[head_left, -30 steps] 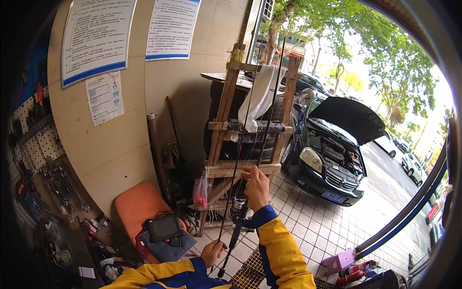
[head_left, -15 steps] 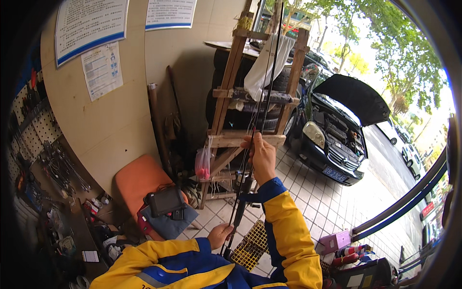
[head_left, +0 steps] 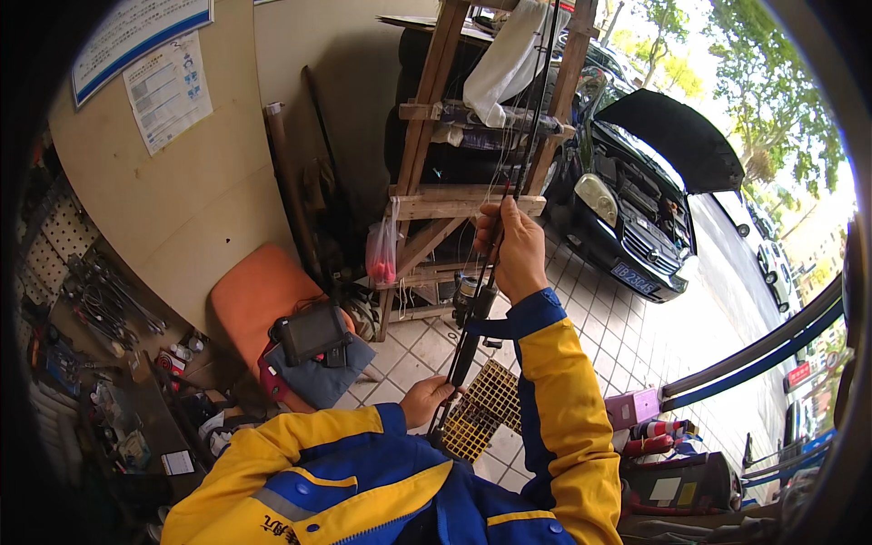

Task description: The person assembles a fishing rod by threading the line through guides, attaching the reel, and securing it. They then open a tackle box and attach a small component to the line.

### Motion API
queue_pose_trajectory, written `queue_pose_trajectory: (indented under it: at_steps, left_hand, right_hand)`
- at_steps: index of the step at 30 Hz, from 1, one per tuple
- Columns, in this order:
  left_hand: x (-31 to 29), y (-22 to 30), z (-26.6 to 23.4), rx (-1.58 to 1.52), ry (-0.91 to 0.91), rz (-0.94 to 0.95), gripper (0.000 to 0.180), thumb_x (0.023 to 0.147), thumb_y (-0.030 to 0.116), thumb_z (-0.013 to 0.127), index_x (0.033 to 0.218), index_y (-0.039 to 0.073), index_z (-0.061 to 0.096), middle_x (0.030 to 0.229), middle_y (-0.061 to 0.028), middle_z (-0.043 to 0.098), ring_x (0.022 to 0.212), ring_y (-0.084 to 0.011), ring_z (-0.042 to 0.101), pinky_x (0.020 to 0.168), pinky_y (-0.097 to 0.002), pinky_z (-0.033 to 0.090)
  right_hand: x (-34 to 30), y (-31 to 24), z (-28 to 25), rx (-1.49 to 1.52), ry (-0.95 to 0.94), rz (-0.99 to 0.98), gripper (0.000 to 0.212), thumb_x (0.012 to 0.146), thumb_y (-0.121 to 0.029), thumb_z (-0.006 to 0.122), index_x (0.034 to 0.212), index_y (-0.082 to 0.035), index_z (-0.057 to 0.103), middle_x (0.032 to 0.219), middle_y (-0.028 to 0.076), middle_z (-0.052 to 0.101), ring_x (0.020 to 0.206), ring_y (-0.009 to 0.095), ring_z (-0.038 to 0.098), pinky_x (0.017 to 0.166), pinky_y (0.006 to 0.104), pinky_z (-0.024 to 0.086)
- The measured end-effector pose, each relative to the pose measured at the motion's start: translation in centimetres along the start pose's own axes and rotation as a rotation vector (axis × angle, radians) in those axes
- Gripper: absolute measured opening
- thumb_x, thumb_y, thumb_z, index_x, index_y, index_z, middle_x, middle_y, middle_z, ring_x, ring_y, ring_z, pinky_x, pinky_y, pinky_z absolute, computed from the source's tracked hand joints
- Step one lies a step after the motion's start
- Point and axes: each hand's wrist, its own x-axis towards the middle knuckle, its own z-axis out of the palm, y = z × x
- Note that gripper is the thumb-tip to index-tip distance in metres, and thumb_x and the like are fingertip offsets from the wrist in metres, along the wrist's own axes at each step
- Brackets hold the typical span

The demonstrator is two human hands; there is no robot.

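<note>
One fishing rod (head_left: 465, 356) on my feed right now, slanting up in front of a wooden rack (head_left: 427, 207), with my right grip (head_left: 520, 252) curled around it above the reel (head_left: 465, 289) and my left grip (head_left: 423, 401) closed at its lower part. Just right of the handle I can see a yellow grate (head_left: 490, 395) on the tiled floor (head_left: 406, 350). Off left there's an orange chair (head_left: 256, 282) with a black tablet (head_left: 312, 332), and over right a dark car (head_left: 645, 227), hood up.
</note>
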Motion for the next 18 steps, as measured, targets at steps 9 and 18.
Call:
queue_pose_trajectory:
  at_steps: [9, 18]
  left_hand:
    - [1.4, 3.6, -0.1, -0.189, -0.051, 0.010, 0.039, 0.107, 0.025, 0.059, 0.135, -0.001, 0.054, 0.116, -0.0129, 0.068, 0.113, -0.0248, 0.068, 0.106, -0.0396, 0.052]
    - [3.5, 6.5, -0.8, -0.265, -0.127, -0.044, 0.033, 0.109, 0.029, 0.057, 0.128, 0.002, 0.055, 0.089, -0.0048, 0.060, 0.077, -0.0140, 0.059, 0.071, -0.0302, 0.051]
  right_hand:
    - [0.7, 0.1, 0.0, 0.028, 0.024, -0.110, 0.037, 0.109, -0.036, 0.058, 0.100, 0.000, 0.067, 0.081, 0.004, 0.062, 0.064, 0.011, 0.057, 0.057, 0.0262, 0.053]
    - [-0.4, 1.0, 0.1, 0.045, 0.026, -0.029, 0.038, 0.111, -0.034, 0.054, 0.102, 0.000, 0.065, 0.079, 0.003, 0.060, 0.062, 0.011, 0.054, 0.056, 0.0267, 0.049]
